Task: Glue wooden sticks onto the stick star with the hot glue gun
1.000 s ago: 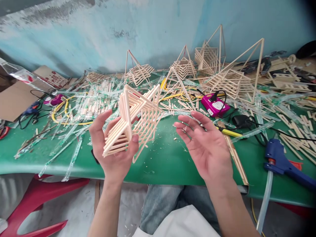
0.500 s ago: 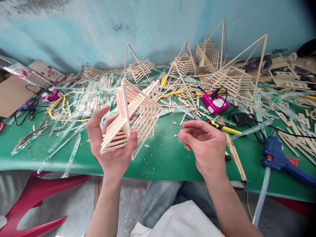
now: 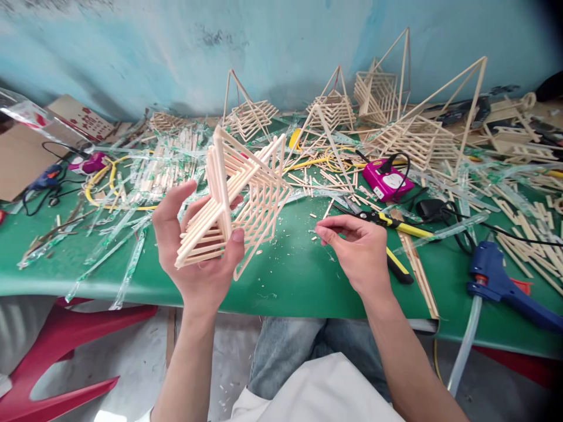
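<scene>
My left hand (image 3: 200,246) grips a lattice frame of stacked wooden sticks (image 3: 250,193), thumb at the front and fingers behind it. The frame is tilted above the table, with a pointed corner upward. To its right, apart from the frame, my right hand (image 3: 354,246) is closed, thumb and forefinger pinched together. A tiny pale bit shows at those fingertips, too small to name. Yellow-and-black pliers (image 3: 409,227) lie just behind and beside the right hand, partly hidden by it. A blue glue gun (image 3: 488,269) with a clear glue stick rests farther right.
Several finished-looking stick frames (image 3: 334,111) stand along the blue wall. A magenta power box (image 3: 387,179) with a black plug sits behind the pliers. Loose sticks (image 3: 523,234), clear plastic strips (image 3: 132,266) and a yellow cable (image 3: 94,190) cover parts of the green table (image 3: 290,287).
My right hand has shifted slightly left, with its fingertips lower and closer together, showing more of the pliers. My left hand still holds the stick frame in nearly the same pose.
</scene>
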Available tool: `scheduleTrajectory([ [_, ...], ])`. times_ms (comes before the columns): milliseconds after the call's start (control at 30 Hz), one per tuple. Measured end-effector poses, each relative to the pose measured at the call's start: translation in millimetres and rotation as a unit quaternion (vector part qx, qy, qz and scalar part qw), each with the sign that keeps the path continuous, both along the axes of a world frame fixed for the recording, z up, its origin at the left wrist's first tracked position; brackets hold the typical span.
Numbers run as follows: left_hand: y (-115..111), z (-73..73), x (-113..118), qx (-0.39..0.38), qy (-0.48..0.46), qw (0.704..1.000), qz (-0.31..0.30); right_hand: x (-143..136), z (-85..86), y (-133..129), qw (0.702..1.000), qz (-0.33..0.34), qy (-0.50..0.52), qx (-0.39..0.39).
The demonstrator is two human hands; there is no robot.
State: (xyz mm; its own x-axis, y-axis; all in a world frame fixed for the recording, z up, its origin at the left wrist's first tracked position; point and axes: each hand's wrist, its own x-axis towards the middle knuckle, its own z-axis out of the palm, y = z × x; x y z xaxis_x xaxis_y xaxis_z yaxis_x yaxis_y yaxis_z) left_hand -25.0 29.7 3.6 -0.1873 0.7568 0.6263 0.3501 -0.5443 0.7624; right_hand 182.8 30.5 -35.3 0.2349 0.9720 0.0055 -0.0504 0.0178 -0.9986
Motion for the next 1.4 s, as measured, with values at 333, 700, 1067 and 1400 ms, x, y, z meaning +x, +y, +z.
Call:
scheduleTrajectory([
  [333, 2.3, 1.6, 1.4, 0.016, 0.000, 1.000, -0.008, 3.4, -5.2, 0.2, 0.995, 0.059, 0.075, 0.007],
  [700, 5.5, 2.0, 6.3, 0.033, -0.024, 0.998, -0.037, 0.3, -4.7, 3.4, 0.996, 0.067, 0.044, 0.033],
  [1067, 18.8, 6.0, 12.1, -0.044, -0.219, 0.975, -0.008, -3.6, 1.9, -0.9, 0.996, -0.004, 0.077, 0.047],
  [1400, 25.6, 10.7, 26.1, -0.106, -0.318, 0.942, -0.010, -6.1, -0.6, -1.7, 0.997, -0.006, 0.079, 0.018],
])
